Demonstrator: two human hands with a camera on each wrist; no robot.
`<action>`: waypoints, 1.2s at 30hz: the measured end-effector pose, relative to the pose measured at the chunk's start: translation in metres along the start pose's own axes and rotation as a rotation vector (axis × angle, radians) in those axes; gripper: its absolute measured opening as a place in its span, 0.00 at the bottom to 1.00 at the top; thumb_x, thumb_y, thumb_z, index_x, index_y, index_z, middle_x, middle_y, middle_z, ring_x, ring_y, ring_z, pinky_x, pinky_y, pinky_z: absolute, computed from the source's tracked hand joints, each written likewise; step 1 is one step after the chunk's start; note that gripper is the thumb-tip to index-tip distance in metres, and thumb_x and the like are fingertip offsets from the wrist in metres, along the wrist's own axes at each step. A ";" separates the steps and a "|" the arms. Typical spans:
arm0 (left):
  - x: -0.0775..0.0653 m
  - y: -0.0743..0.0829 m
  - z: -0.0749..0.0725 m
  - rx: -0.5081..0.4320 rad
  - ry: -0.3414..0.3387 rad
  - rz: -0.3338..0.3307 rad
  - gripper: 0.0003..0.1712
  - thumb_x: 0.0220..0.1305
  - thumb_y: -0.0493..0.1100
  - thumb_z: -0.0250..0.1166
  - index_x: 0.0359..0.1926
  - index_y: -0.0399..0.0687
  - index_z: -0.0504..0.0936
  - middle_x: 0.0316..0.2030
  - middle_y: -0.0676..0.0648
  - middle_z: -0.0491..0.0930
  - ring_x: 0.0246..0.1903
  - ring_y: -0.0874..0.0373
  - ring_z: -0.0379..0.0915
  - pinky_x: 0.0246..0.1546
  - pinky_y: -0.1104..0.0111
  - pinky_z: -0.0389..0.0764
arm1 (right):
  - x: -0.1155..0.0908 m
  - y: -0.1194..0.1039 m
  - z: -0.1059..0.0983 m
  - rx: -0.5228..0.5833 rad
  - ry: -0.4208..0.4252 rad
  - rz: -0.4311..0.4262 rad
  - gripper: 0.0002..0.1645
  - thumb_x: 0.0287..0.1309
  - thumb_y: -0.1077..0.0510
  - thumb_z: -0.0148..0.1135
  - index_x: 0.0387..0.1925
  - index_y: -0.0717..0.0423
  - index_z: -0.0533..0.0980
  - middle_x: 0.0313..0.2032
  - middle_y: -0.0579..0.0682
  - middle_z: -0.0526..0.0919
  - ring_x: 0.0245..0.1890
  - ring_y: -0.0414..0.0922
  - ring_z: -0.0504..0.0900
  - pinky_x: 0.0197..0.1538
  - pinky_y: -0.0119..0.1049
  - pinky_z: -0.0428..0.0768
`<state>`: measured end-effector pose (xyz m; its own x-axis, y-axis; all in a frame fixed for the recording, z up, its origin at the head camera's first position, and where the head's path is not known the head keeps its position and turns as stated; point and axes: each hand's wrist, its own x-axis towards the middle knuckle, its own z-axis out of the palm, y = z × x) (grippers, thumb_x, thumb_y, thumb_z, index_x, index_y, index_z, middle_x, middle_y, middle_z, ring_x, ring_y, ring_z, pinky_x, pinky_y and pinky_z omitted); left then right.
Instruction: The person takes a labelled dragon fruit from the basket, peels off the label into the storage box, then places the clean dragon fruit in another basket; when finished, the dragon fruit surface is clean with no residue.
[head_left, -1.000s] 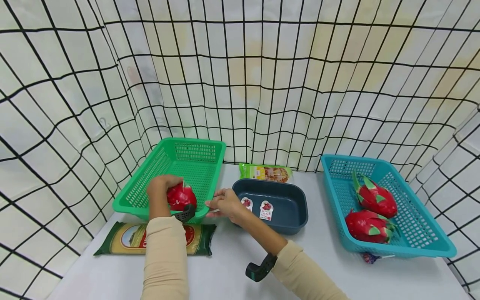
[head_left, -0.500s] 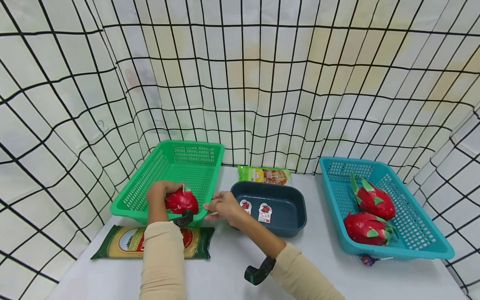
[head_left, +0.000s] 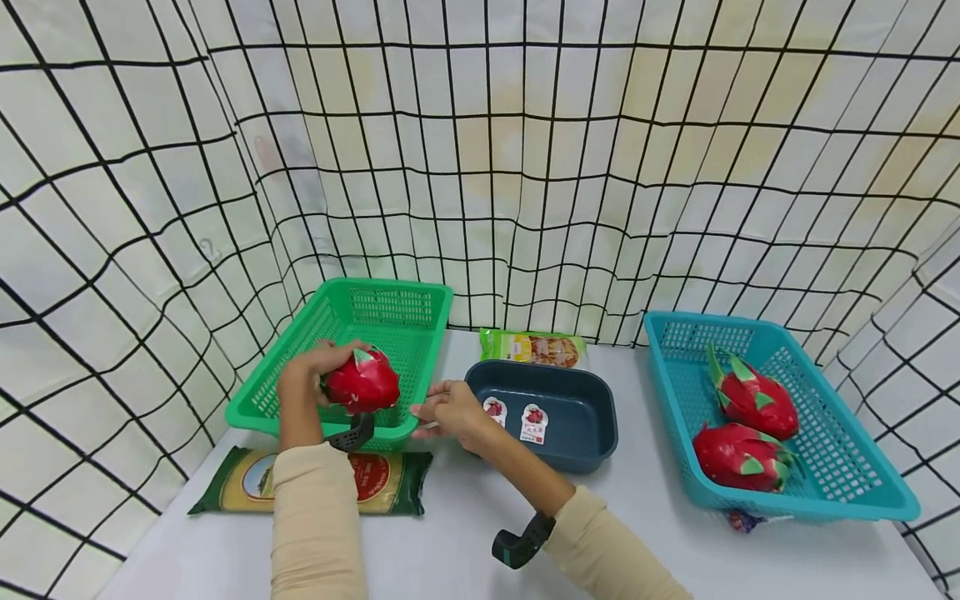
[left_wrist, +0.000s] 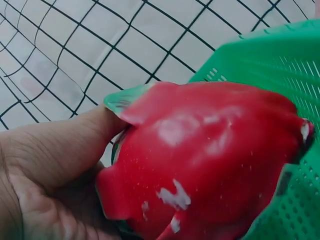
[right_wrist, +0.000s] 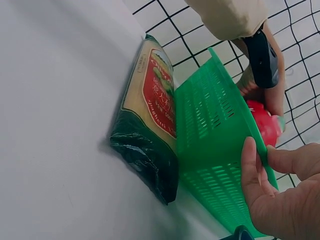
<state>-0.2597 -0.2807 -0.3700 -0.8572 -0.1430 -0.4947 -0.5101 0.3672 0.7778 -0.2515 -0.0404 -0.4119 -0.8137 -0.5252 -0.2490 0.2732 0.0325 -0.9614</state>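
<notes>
My left hand (head_left: 307, 375) grips a red dragon fruit (head_left: 365, 382) with green-tipped scales, held above the near part of the green basket (head_left: 441, 333). The left wrist view shows the fruit (left_wrist: 210, 155) large, with the thumb at its leafy end and white scuffs on its skin. At the basket's near right corner my right hand (head_left: 453, 412) pinches the rim between thumb and fingers. From the right wrist view, the fingers lie on the outside of the basket wall (right_wrist: 210, 130) and the thumb on the rim.
A spaghetti bag (head_left: 397, 483) lies before the green basket. A dark blue tray (head_left: 577, 425) with two dragon fruit stickers (head_left: 534, 423) stands right of it, a green food packet (head_left: 532, 347) behind. Two dragon fruits (head_left: 742, 458) sit in the blue basket (head_left: 862, 467); a wrapped lollipop (head_left: 742, 521) lies beside it.
My left hand has raised the dragon fruit from inside the green basket and tilted it. My right hand has stayed on the rim.
</notes>
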 end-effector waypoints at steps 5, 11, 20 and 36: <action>0.003 0.003 -0.004 -0.014 0.066 -0.008 0.64 0.65 0.68 0.51 0.70 0.40 0.13 0.71 0.24 0.37 0.64 0.25 0.57 0.53 0.46 0.79 | 0.001 0.000 0.001 0.007 0.000 0.000 0.22 0.61 0.66 0.63 0.54 0.69 0.68 0.32 0.52 0.77 0.28 0.42 0.83 0.34 0.34 0.86; 0.006 0.003 -0.004 -0.198 0.068 -0.024 0.70 0.61 0.73 0.52 0.68 0.41 0.09 0.72 0.27 0.35 0.68 0.27 0.53 0.52 0.45 0.79 | 0.002 0.002 0.001 0.005 0.001 0.005 0.22 0.61 0.66 0.63 0.54 0.69 0.68 0.31 0.52 0.77 0.27 0.42 0.83 0.33 0.33 0.86; 0.004 0.007 -0.005 -0.573 -0.120 0.055 0.61 0.62 0.71 0.55 0.76 0.43 0.32 0.72 0.39 0.47 0.64 0.45 0.55 0.46 0.60 0.83 | 0.002 0.001 0.002 -0.002 0.018 -0.001 0.22 0.60 0.66 0.64 0.53 0.69 0.68 0.30 0.52 0.76 0.25 0.41 0.83 0.34 0.34 0.86; 0.007 -0.001 -0.015 -1.218 -0.221 0.102 0.60 0.51 0.74 0.64 0.74 0.65 0.38 0.60 0.54 0.57 0.66 0.55 0.49 0.48 0.58 0.82 | 0.001 0.002 0.001 -0.017 0.026 -0.019 0.22 0.60 0.65 0.64 0.53 0.70 0.69 0.31 0.51 0.77 0.30 0.41 0.81 0.37 0.37 0.87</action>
<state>-0.2659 -0.2959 -0.3686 -0.9268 0.0371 -0.3737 -0.2763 -0.7414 0.6116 -0.2517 -0.0419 -0.4140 -0.8321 -0.5033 -0.2333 0.2487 0.0374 -0.9679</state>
